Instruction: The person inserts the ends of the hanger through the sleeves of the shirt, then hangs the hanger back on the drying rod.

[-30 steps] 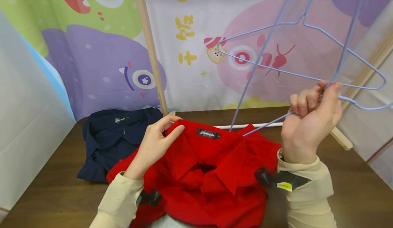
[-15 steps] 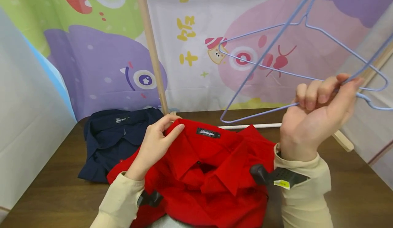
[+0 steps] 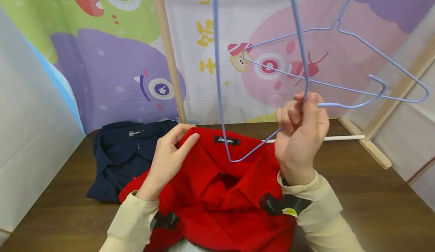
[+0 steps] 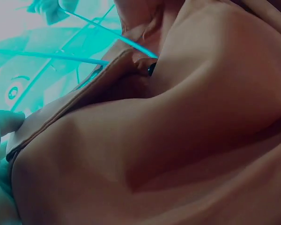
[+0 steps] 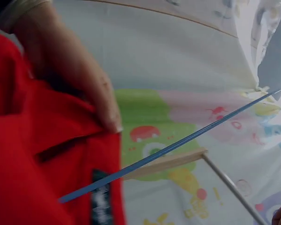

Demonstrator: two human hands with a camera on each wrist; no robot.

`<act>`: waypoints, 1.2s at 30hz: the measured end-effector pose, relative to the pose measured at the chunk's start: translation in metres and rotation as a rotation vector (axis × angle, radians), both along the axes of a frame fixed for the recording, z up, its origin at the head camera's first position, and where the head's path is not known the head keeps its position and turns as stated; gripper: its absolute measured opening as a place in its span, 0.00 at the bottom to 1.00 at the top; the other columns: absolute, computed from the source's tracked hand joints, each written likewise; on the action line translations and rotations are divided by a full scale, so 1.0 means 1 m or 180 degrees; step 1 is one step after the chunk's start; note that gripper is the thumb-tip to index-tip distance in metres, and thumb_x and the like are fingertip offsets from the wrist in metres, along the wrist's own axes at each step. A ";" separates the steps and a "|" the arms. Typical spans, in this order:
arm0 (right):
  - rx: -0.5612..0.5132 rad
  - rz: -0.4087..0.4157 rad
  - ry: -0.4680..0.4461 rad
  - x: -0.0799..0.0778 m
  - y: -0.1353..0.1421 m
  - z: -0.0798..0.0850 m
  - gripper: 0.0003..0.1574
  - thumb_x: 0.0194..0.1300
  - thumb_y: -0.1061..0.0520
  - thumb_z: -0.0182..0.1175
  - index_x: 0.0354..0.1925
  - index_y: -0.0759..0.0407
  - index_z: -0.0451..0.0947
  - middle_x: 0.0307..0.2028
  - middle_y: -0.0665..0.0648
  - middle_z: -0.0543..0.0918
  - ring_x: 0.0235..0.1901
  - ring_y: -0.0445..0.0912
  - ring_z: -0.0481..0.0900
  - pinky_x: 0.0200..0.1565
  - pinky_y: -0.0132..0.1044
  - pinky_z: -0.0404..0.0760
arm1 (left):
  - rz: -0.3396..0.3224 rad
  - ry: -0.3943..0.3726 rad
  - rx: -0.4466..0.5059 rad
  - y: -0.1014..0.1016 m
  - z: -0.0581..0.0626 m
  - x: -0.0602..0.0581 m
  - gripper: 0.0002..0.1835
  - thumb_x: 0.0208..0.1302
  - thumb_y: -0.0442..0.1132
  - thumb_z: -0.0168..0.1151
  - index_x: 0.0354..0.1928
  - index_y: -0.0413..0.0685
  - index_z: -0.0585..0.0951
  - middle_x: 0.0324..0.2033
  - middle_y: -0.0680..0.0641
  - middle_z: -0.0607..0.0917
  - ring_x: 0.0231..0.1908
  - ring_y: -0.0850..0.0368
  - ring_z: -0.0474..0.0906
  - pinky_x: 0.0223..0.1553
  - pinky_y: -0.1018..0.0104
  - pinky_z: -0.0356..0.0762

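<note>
A red collared shirt [image 3: 217, 225] lies on the table, its neck opening facing up. My left hand [image 3: 170, 159] pinches the left side of its collar between thumb and fingers. In my right hand [image 3: 300, 135] is a pale blue wire hanger [image 3: 220, 89], pinched near the base of its hook, which points right. The hanger's lower corner overlaps the collar label and neck opening in the head view. In the right wrist view one hanger wire [image 5: 150, 157] crosses in front of the label. The left wrist view shows wires [image 4: 107, 38] running behind the collar edge.
A folded navy shirt [image 3: 119, 161] lies to the left. Behind, a wooden rack's post [image 3: 170, 59] and foot [image 3: 374, 150] stand on the table, with a white bar [image 3: 344, 138] low between them. Another blue hanger [image 3: 289, 36] hangs at the back right, before a cartoon-print curtain [image 3: 129, 71].
My right hand first shifted right, lifting the hanger's end off the collar, then came back left, turning the hanger so its corner is over the neck opening. My left hand stays on the collar.
</note>
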State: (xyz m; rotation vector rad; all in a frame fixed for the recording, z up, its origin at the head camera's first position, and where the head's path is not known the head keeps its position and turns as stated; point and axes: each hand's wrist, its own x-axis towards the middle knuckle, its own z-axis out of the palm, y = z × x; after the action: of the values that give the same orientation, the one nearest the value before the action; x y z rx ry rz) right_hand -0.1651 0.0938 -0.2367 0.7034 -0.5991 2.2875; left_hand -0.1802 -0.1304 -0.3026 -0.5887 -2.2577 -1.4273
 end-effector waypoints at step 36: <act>0.2090 -0.0920 -0.0286 -0.028 0.008 -0.037 0.08 0.65 0.63 0.49 0.35 0.65 0.75 0.16 0.52 0.69 0.15 0.42 0.63 0.17 0.29 0.62 | -0.0324 0.0576 0.0377 -0.002 0.024 0.026 0.05 0.61 0.29 0.55 0.39 0.39 0.76 0.32 0.51 0.83 0.28 0.62 0.69 0.27 0.71 0.64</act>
State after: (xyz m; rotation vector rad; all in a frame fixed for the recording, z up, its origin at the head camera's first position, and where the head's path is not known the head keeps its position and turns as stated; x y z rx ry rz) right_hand -0.1926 0.1022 -0.2738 0.7484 -1.4287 1.8506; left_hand -0.1541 -0.1319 -0.2784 -0.7710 -2.0142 -1.4803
